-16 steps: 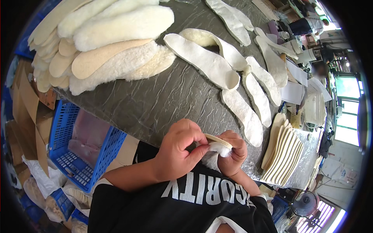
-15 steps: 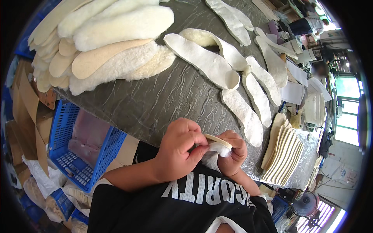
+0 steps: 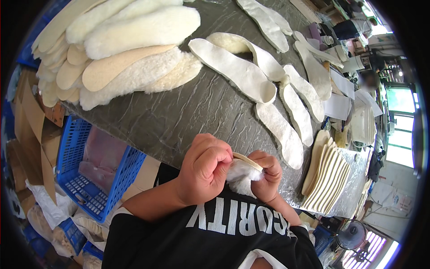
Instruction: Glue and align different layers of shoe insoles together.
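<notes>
Pinching Closer at the Rim of a Fleecy Insole [image 3: 244,175]

Compared with half a second ago, I see the left hand [image 3: 206,165] drawn slightly toward the left, its thumb now tucked in where it stuck out along the piece. The right hand [image 3: 265,175] has shifted a little the same way, and more white pile shows between the two. From my remote view, I judge that the insole's edge is being worked bit by bit, with the piece not yet ready to be let go.

The left hand is closed, fingers curled, and appears to pinch the insole's left end; its fingertips partly hide the contact. The right hand is closed too, thumb and forefinger gripping the other end of the pale tan rim [image 3: 248,161]. The insole sits between them, before the black shirt [image 3: 210,242], by the near edge of the dark surface [image 3: 179,121]. Beyond it I have loose white insoles [image 3: 233,71] lying on the surface, apart from both hands.
</notes>
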A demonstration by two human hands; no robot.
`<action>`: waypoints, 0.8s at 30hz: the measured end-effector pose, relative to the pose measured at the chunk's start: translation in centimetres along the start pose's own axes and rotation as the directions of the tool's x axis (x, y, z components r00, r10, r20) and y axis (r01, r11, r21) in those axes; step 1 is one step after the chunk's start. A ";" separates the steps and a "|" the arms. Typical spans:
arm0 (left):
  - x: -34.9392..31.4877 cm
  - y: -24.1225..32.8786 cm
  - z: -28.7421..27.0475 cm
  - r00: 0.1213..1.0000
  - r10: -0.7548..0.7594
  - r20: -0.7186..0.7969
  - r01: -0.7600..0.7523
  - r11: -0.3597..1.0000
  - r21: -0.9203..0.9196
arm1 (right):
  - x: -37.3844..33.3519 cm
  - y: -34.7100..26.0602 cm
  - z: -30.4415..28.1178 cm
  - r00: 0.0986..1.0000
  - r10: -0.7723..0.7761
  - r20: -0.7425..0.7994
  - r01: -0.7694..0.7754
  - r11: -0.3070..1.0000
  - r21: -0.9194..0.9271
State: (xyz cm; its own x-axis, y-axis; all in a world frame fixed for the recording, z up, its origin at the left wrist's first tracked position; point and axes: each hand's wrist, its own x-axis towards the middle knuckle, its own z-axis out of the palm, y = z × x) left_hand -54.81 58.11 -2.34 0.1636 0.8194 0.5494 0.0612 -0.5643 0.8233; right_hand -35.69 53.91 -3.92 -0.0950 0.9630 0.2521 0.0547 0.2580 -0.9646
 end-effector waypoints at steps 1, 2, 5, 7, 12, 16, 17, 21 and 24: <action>0.1 0.1 -0.1 1.000 0.000 0.001 0.000 1.000 -0.001 | 0.1 0.1 -0.1 0.999 -0.022 0.035 0.020 0.999 0.040; 0.4 0.3 -0.1 0.999 -0.034 0.008 0.034 0.999 0.010 | 0.0 0.2 -0.3 0.999 -0.023 0.033 0.021 0.999 0.037; 0.0 0.4 0.0 0.978 -0.186 0.090 0.199 0.966 -0.165 | -0.2 0.2 -0.8 0.999 0.003 0.054 -0.009 0.994 0.112; -0.2 0.3 -0.2 0.942 -0.281 0.184 0.329 0.885 -0.330 | 0.2 -0.5 -1.3 0.989 0.107 0.102 -0.124 0.978 0.169; 0.7 0.1 0.3 0.967 -0.121 0.223 0.198 0.910 -0.366 | 4.2 -5.3 -0.4 0.990 0.138 0.009 -0.138 0.987 0.077; 1.4 1.3 2.0 0.956 -0.251 0.150 0.290 0.751 -0.593 | 5.2 -5.6 -1.9 0.992 -0.045 0.114 0.070 0.972 -0.226; 1.6 1.3 2.2 0.968 -0.232 0.093 0.241 0.773 -0.586 | 5.1 -5.4 -2.0 0.996 -0.070 0.057 0.078 0.986 -0.149; 3.5 1.5 2.1 0.977 -0.064 0.204 0.120 0.954 -0.274 | 5.5 -5.5 -2.0 0.985 -0.146 -0.091 0.159 0.976 0.150; 5.3 2.8 2.5 0.978 0.149 0.147 -0.124 0.978 -0.165 | 6.0 -5.4 -2.2 0.966 -0.220 -0.134 0.255 0.887 0.385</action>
State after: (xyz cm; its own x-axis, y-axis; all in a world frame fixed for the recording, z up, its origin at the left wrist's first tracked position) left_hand -51.27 60.66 2.51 0.3141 0.7022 0.6390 -0.1233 -0.6372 0.7608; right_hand -34.34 58.48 2.99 0.0292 0.8843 0.4660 -0.3581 0.4445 -0.8211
